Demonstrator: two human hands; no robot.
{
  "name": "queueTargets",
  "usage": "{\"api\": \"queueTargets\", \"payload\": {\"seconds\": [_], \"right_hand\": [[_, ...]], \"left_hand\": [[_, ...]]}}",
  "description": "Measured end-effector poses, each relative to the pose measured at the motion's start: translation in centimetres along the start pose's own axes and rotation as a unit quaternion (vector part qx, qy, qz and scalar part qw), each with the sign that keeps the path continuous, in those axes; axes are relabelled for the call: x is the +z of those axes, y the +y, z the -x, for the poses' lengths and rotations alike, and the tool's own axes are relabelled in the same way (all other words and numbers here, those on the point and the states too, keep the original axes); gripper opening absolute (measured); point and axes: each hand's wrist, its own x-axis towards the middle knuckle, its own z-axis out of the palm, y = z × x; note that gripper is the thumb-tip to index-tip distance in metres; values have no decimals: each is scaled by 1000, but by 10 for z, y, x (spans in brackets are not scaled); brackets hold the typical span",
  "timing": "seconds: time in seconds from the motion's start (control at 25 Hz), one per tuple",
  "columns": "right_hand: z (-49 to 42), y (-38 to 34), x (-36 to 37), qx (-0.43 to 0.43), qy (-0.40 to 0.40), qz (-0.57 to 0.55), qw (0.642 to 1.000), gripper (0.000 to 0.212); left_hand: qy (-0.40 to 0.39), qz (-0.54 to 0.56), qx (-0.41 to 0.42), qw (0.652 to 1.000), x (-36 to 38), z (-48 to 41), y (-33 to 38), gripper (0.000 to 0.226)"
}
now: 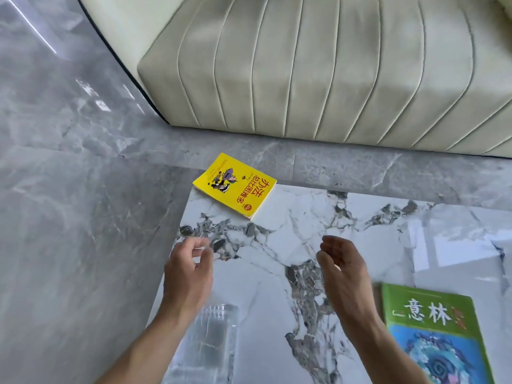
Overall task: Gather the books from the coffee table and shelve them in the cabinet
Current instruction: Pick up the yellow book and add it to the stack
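Observation:
A yellow book [235, 185] lies flat at the far left corner of the white marble coffee table [299, 217], its corner hanging slightly past the edge. A green book [435, 328] with a blue picture lies at the near right. My left hand [188, 270] hovers over the table's left edge, fingers loosely curled, holding nothing. My right hand [346, 270] hovers over the middle of the table, fingers curled and apart, also holding nothing. Both hands are short of the yellow book. The cabinet is not in view.
A clear glass [213, 339] stands on the table just under my left forearm. A pale green ribbed sofa [318, 65] fills the far side, beyond a strip of grey marble floor [69, 189] that also spreads to the left.

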Motion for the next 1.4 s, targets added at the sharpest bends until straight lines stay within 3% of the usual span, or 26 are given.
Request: {"api": "queueTargets", "payload": {"seconds": [0.16, 0.36, 0.48, 0.68, 0.72, 0.8, 0.92, 1.2, 1.28, 1.4], "right_hand": [[-37, 6, 85, -5, -14, -8, 1000, 38], [-60, 23, 140, 22, -37, 23, 999, 54], [-76, 23, 159, 40, -52, 37, 997, 58], [-99, 23, 183, 25, -51, 28, 998, 79], [-101, 24, 186, 14, -47, 23, 999, 75], [-105, 24, 187, -25, -45, 9, 999, 45], [-106, 21, 184, -39, -59, -16, 997, 18], [-100, 28, 152, 23, -53, -50, 997, 22], [-87, 39, 123, 24, -25, -27, 999, 19], [-60, 60, 79, 57, 22, 12, 998, 14]], "left_hand": [[-15, -13, 22, 1000, 9, -77, -41, 21], [-56, 3, 30, 998, 24, -121, -69, 28], [-24, -12, 50, 998, 33, -160, -71, 29], [-32, -77, 17, 996, 48, -219, -58, 57], [-52, -84, 10, 995, 52, -226, -55, 61], [-79, -93, 16, 992, 58, -234, -50, 63], [-68, -96, 51, 992, 56, -232, -50, 56], [-89, -64, 66, 992, 54, -177, -58, 23], [-125, -60, 54, 989, 60, -141, -63, 24], [-187, -66, 44, 979, 75, -76, -61, 43]]}}
